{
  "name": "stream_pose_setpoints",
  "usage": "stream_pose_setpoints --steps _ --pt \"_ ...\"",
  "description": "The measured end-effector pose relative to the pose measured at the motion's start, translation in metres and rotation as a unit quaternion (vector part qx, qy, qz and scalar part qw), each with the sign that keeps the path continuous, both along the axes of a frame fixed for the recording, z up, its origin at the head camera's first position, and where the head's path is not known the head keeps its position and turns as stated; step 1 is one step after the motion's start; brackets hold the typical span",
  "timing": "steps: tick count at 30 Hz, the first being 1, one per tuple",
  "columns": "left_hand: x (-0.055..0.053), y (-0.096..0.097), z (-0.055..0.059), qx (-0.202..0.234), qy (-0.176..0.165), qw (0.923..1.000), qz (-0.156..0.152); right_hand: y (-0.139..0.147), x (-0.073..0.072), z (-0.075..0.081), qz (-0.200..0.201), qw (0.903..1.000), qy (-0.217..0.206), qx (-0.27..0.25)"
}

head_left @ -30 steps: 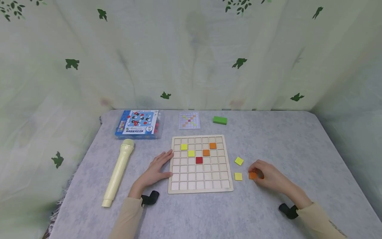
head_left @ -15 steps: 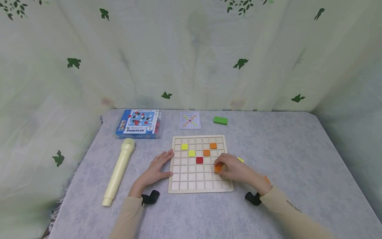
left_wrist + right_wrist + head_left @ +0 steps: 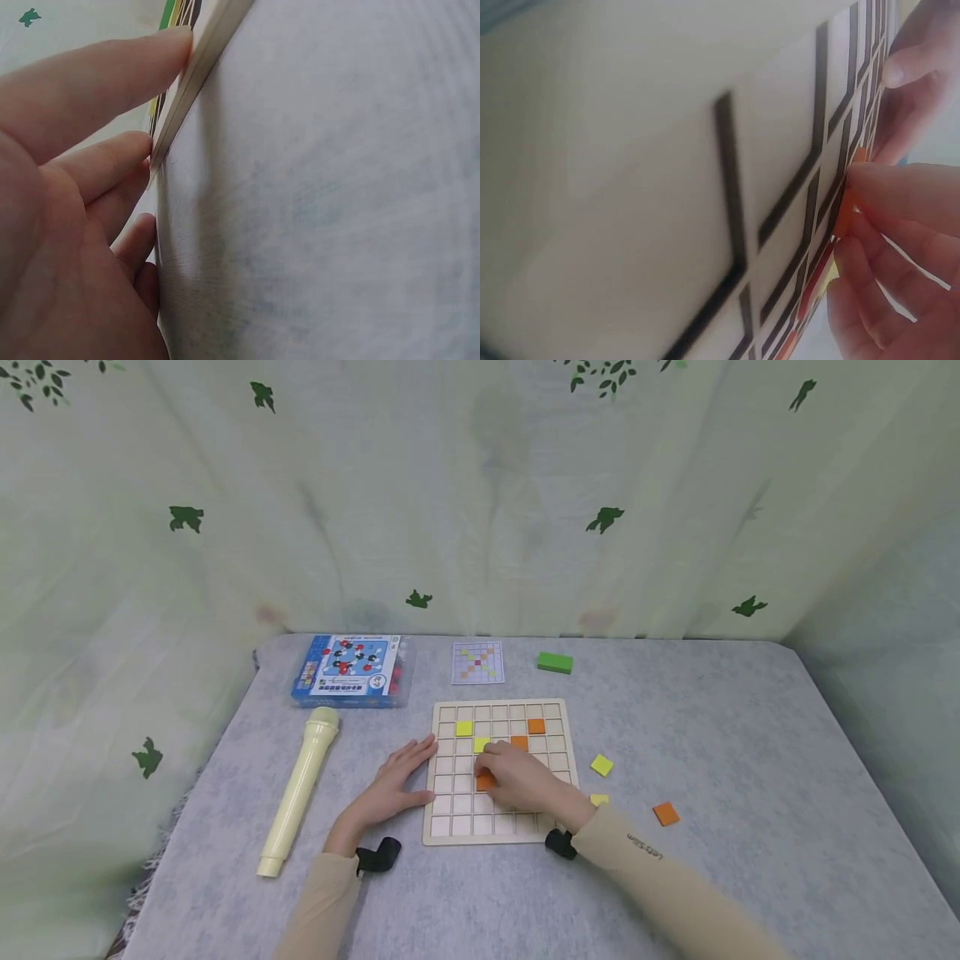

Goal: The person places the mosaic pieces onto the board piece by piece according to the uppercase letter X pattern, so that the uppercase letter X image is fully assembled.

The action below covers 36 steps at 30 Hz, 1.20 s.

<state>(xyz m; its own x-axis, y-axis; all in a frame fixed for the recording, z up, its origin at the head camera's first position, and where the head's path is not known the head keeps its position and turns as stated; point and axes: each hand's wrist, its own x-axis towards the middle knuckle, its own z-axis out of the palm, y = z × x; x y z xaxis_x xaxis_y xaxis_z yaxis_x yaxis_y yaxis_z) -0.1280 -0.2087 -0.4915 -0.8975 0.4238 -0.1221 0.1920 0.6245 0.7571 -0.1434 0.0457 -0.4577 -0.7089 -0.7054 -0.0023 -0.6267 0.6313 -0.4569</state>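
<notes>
My left hand (image 3: 386, 789) rests its fingertips and thumb, fairly straight, against the left edge of a wooden grid board (image 3: 450, 827). Over the board's middle my right hand (image 3: 517, 777) pinches an orange square tile (image 3: 485, 781); in the right wrist view that orange tile (image 3: 844, 214) sits right at the grid surface. Two yellow tiles, one upper (image 3: 464, 728) and one lower (image 3: 481, 744), lie in cells, as do two orange tiles, one farther (image 3: 536, 726) and one nearer (image 3: 519, 742). The red tile (image 3: 816, 281) shows in the right wrist view; my right hand hides it from the head view.
Right of the board lie two loose yellow tiles (image 3: 602, 766) and an orange tile (image 3: 665, 814). Behind it are a pattern card (image 3: 477, 662) and a green block (image 3: 555, 662). A blue boxed set (image 3: 352, 668) and a cream microphone-shaped tube (image 3: 300, 793) lie to the left.
My right hand has carried the orange tile leftward from the table at the right, across to the board's middle. My left hand has stayed at the board's edge.
</notes>
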Motion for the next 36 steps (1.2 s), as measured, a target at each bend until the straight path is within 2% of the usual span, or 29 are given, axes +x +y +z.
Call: stream_pose_setpoints --steps 5,9,13,17,22,26,31,36 --pt "0.001 0.0 0.001 -0.003 -0.007 1.0 0.004 -0.005 0.0 -0.001 0.004 1.0 -0.004 -0.005" --pt "0.0 0.0 0.001 -0.003 -0.005 1.0 0.002 -0.001 0.001 0.001 -0.012 0.9993 -0.033 -0.013" --pt "-0.001 0.001 0.0 0.002 0.0 1.0 -0.004 0.021 0.003 0.004 -0.049 0.9947 -0.07 -0.057" --pt "-0.001 0.001 -0.002 0.003 0.0 1.0 -0.005 0.06 0.006 0.004 -0.094 0.985 -0.098 -0.106" --pt "0.001 0.001 -0.002 -0.002 0.003 1.0 -0.002 0.112 0.016 -0.003 -0.121 0.9839 -0.081 -0.104" --pt "0.002 0.0 -0.001 0.002 0.008 1.0 -0.005 0.142 0.029 -0.009 -0.11 0.9892 -0.056 -0.079" --pt "0.001 0.0 0.0 -0.003 0.007 1.0 -0.004 0.155 0.038 -0.016 -0.11 0.9925 -0.042 -0.034" --pt "0.0 0.0 0.0 -0.009 0.001 1.0 -0.001 0.151 0.034 -0.015 -0.113 0.9912 -0.033 -0.061"
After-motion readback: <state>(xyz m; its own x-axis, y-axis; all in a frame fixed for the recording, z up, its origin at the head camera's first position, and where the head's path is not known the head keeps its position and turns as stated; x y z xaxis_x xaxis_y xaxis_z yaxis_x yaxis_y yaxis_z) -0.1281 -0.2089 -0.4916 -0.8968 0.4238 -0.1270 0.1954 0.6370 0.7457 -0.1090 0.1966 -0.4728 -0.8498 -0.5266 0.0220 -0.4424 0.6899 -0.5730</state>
